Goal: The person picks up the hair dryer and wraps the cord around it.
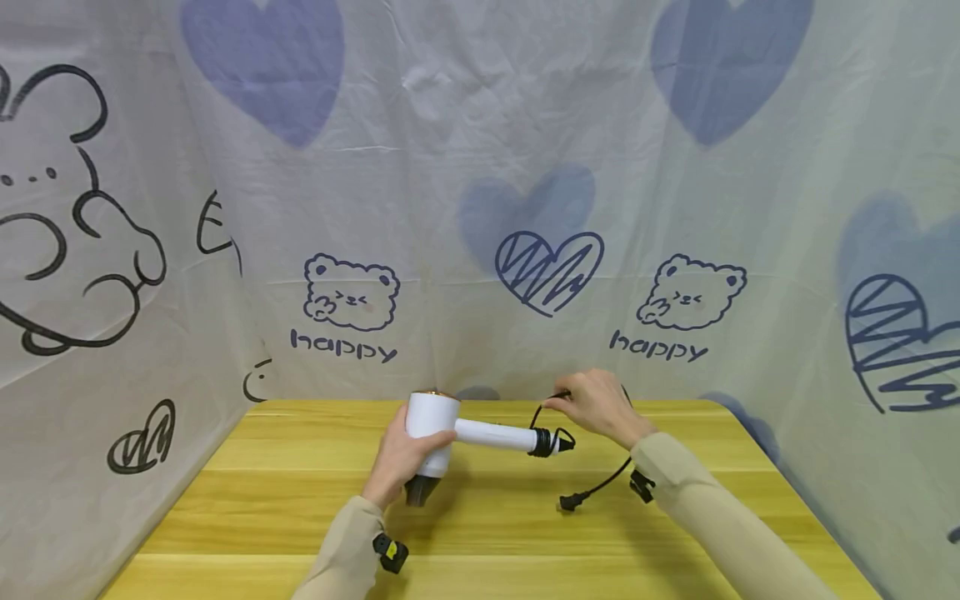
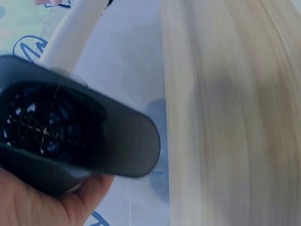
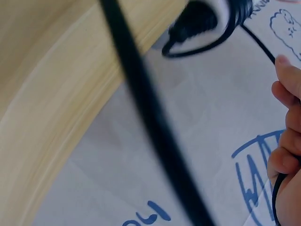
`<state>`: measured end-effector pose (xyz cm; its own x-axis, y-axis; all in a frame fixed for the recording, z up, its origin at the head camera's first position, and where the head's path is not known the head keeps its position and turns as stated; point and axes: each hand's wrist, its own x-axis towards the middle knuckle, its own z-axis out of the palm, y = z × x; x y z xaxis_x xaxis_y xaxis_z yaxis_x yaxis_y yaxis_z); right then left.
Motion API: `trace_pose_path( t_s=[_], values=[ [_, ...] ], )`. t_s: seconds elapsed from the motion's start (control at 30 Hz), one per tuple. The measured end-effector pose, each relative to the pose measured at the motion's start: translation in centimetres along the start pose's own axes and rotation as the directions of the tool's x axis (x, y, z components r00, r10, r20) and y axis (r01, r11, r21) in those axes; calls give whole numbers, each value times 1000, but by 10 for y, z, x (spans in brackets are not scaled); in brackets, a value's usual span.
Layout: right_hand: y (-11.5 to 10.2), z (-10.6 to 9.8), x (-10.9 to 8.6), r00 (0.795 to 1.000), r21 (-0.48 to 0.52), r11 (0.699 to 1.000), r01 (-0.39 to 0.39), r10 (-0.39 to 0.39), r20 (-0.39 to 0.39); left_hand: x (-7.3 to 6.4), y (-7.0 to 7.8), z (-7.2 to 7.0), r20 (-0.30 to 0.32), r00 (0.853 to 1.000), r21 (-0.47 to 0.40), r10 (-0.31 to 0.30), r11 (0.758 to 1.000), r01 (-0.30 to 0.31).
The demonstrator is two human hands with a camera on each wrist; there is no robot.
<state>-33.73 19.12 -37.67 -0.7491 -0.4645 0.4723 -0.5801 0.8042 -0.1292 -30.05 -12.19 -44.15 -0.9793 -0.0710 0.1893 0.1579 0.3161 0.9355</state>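
Note:
A white hair dryer is held off the table by my left hand, whose thumb and fingers wrap its barrel. Its dark nozzle points down and toward me, and its handle extends to the right. Several turns of black power cord are wound round the handle's end. My right hand pinches the cord above and right of that end, with a stretch running taut to the coil. From the right hand the free length hangs down to a black plug near the tabletop.
The yellow wood-grain table lies beneath both hands. Behind and beside it hangs a pale cloth printed with hearts and bears. Small black devices are strapped to the left wrist and right wrist.

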Motion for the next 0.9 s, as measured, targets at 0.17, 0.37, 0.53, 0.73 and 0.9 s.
trace_pose_path(
  t_s=[0.17,0.37,0.53,0.73,0.9],
  values=[
    [-10,1,-4,997,-41,998,40,-43,-70,1,8,3,-127,991,60,-36,997,44],
    [-25,7,-7,990,-40,996,77,-81,-117,3,14,6,-207,968,-104,-142,987,122],
    [-28,18,-12,982,-48,993,110,-116,-150,5,14,5,-212,959,-223,-186,965,138],
    [-24,31,-22,962,-75,979,189,-200,-188,8,12,6,-199,950,-367,-239,917,153],
    [-21,40,-31,958,-72,984,162,-174,-227,9,11,9,-182,949,-421,-257,893,161]
  ],
)
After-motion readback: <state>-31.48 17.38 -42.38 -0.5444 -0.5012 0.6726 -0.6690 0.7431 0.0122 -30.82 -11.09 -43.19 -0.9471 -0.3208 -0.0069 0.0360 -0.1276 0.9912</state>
